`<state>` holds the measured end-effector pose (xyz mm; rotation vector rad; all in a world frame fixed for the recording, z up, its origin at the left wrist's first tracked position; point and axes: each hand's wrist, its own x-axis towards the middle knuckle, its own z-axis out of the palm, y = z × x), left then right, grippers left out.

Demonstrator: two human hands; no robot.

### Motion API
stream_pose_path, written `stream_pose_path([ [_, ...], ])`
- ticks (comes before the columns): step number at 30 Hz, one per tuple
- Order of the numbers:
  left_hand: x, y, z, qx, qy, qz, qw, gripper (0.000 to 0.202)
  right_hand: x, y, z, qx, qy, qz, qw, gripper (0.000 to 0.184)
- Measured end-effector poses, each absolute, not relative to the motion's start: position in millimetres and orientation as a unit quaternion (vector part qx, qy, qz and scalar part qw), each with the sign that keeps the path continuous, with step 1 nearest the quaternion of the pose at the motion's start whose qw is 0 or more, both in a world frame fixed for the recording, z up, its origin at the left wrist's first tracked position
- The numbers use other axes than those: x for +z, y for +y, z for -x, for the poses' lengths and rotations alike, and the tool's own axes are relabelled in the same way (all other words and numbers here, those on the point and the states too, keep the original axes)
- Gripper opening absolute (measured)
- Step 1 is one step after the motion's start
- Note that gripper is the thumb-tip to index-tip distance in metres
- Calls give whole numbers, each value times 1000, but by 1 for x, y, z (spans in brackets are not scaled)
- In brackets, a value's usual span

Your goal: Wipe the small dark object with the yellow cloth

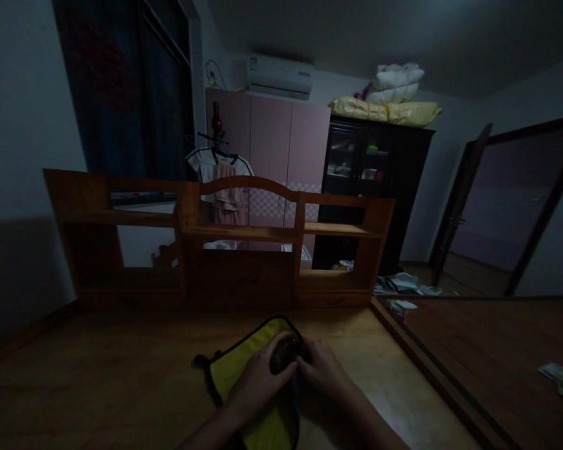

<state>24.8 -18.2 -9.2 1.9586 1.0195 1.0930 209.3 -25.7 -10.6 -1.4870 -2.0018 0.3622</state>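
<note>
A yellow cloth pouch with black trim (237, 369) lies on the wooden desk (98, 387) in front of me. My left hand (258, 378) rests on it with fingers curled round a small dark rounded object (284, 353) at the pouch's right edge. From the right, my right hand (323, 369) meets it, fingers closed against the same object. The dim light keeps me from making out what the object is.
A wooden desk hutch (225, 234) with open shelves stands at the back of the desk. Behind it are a pink wardrobe (272, 156), hanging clothes (225, 187), a dark cabinet (370, 181) topped with bedding, and an open door (460, 206) on the right. Papers (560, 378) lie on the floor.
</note>
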Motion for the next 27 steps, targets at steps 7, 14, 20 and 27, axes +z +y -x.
stream_pose_path([
  [7, -10, -15, -22, 434, 366, -715, 408, 55, -17, -24, -206, 115, -744, 584, 304, 28],
  [14, -5, -18, -22, 428, 369, -721, 401, 54, -16, -26, -204, 127, -747, 575, 308, 31],
  [20, -5, -19, -22, 427, 374, -722, 396, 54, -16, -27, -204, 134, -746, 567, 324, 30],
  [27, -8, -17, -23, 434, 370, -718, 399, 54, -23, -22, -206, 122, -746, 579, 307, 28],
])
